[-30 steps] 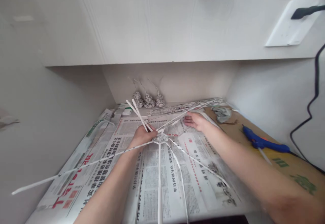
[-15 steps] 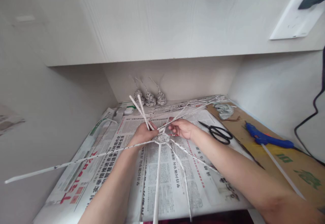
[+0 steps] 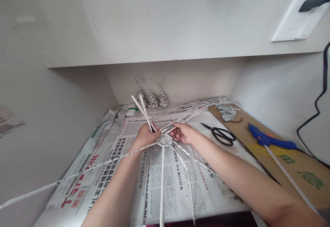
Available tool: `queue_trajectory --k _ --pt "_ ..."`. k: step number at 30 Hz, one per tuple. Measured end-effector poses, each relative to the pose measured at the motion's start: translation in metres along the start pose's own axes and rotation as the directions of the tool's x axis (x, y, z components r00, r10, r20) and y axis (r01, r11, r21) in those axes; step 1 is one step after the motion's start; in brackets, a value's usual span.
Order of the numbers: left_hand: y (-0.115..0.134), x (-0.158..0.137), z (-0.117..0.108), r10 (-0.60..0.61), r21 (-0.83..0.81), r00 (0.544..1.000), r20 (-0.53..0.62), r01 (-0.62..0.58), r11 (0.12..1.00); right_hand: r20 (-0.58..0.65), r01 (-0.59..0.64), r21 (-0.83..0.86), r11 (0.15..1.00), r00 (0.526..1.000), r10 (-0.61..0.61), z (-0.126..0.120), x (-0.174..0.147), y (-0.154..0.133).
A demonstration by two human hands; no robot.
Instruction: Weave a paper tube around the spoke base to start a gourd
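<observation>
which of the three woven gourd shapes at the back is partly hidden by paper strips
The leftmost woven gourd shape: white paper strips cross in front of it, while the middle one and the rightmost one stand clear of them.

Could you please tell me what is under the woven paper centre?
Printed newspaper shows around the woven paper centre; the patch directly beneath is covered and cannot be seen.

Partly out of view

The left hand (image 3: 147,135) hid most of its own fingers. The right forearm (image 3: 227,170) covered the end of one paper rod (image 3: 194,159); the left edge cut off a second rod (image 3: 59,181), the bottom edge a third rod (image 3: 162,185). Small print on the newspaper (image 3: 154,199) was unreadable.
</observation>
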State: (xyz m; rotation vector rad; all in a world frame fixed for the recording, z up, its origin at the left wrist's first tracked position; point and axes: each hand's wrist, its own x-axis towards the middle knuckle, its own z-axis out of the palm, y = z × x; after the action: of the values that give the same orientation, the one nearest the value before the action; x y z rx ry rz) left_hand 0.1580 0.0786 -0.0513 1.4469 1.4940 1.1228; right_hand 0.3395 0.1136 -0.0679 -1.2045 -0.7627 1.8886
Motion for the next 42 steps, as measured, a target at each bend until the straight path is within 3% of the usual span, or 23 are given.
queue_trajectory --k 5,8,12,17,20,23,29,33,36,38,42 --pt "-0.003 0.002 0.001 0.053 0.032 0.998 0.021 -0.053 0.998 0.022 0.19 0.037 0.981 0.981 -0.191 0.001 -0.018 -0.007" --pt "-0.005 0.003 0.001 0.047 0.054 0.999 0.026 -0.049 0.997 0.059 0.277 -0.067 0.959 0.96 -0.273 -0.004 -0.029 -0.01" --pt "-0.005 0.002 0.002 0.057 0.095 0.998 0.039 -0.061 0.994 0.008 0.28 -0.159 0.947 0.959 -0.282 -0.015 -0.037 -0.01" --pt "0.0 -0.002 0.003 0.076 0.115 0.991 0.111 -0.089 0.989 0.011 0.299 -0.076 0.951 0.954 -0.299 -0.02 -0.037 -0.004" --pt "0.0 -0.002 0.004 0.078 0.124 0.992 0.103 -0.091 0.988 -0.073 0.327 -0.045 0.944 0.941 -0.329 -0.021 -0.033 -0.003" --pt "-0.001 -0.002 0.004 0.086 0.101 0.992 0.097 -0.095 0.99 -0.128 0.266 0.021 0.964 0.957 -0.261 -0.026 -0.029 -0.004" --pt "0.003 -0.004 0.004 0.117 0.093 0.983 0.143 -0.131 0.987 -0.079 0.178 0.058 0.982 0.982 -0.173 -0.032 -0.025 -0.004" --pt "0.002 -0.004 0.004 0.129 0.117 0.98 0.152 -0.147 0.982 0.023 0.213 0.06 0.975 0.976 -0.215 -0.031 -0.031 -0.005" --pt "-0.002 -0.001 0.004 0.132 0.122 0.986 0.102 -0.144 0.982 0.142 0.266 -0.023 0.964 0.955 -0.26 -0.036 -0.036 -0.005" --pt "-0.004 0.002 0.004 0.135 0.119 0.988 0.07 -0.142 0.983 0.157 0.274 -0.17 0.946 0.956 -0.249 -0.04 -0.037 -0.005" --pt "-0.004 0.003 0.004 0.162 0.107 0.986 0.024 -0.164 0.981 0.14 0.236 -0.521 0.82 0.972 -0.191 -0.041 -0.038 -0.001"
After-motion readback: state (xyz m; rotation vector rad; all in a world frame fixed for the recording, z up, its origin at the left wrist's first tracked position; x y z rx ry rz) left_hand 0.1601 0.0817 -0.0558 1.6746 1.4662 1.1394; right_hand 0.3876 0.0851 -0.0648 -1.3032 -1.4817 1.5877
